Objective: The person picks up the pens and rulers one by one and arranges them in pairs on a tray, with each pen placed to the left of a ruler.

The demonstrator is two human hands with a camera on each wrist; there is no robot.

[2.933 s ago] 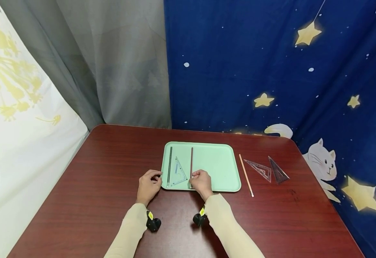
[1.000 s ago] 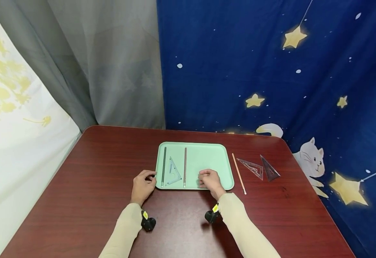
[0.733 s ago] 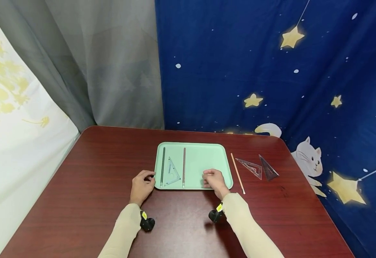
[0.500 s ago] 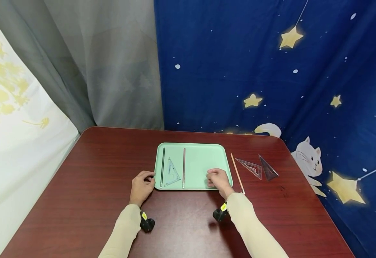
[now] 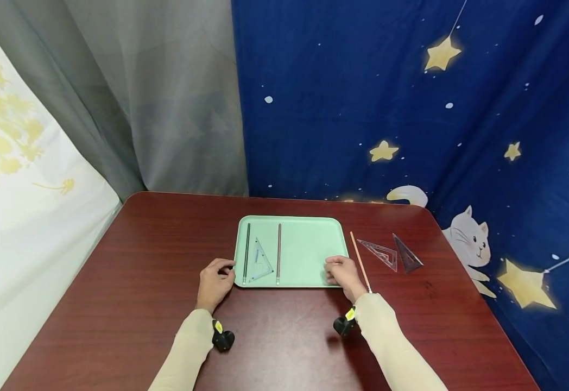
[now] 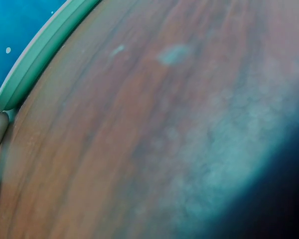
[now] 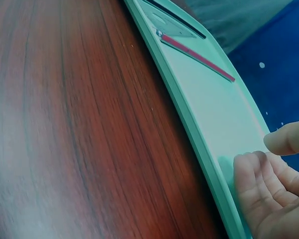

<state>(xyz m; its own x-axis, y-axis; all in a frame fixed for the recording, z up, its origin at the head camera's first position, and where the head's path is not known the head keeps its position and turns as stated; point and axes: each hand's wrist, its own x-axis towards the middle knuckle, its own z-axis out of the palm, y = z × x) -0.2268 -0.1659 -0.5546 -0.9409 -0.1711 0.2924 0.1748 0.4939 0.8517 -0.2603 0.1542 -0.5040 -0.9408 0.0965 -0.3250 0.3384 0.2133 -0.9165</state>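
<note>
- Resting at the left rim of the pale green tray (image 5: 309,233), near the centre of the frame, the left hand (image 5: 214,283) is seen with its fingertips brought to the edge; whether the rim is pinched or only touched cannot be told. In the left wrist view, a fingertip is shown at the left edge, beside the tray's corner.
- Over the tray's lower right corner, the right hand (image 5: 344,276) is held with its fingers loosely bent and nothing gripped; in the right wrist view, a gap is left between thumb and fingers.
- On the left part of the tray, a black pencil (image 5: 246,253) is laid lengthwise, and just beside it a clear blue-marked set square (image 5: 261,265) is placed flat. To the right of these, a red pencil (image 5: 279,254) is laid nearly parallel to the black one.
- Right of the tray, an orange-tan pencil (image 5: 360,260) is set slantwise on the dark red surface (image 5: 167,233), its lower end brought close to the right wrist.
- Farther right, a clear set square (image 5: 379,251) and a darker set square (image 5: 408,257) are laid near each other.
- At the bottom of the frame, both forearms are covered by cream sleeves (image 5: 187,345), and a small black device (image 5: 223,338) is worn on each wrist.
- The upper left is filled by a grey curtain (image 5: 187,108), the upper right by a blue curtain (image 5: 314,108) printed with stars.
</note>
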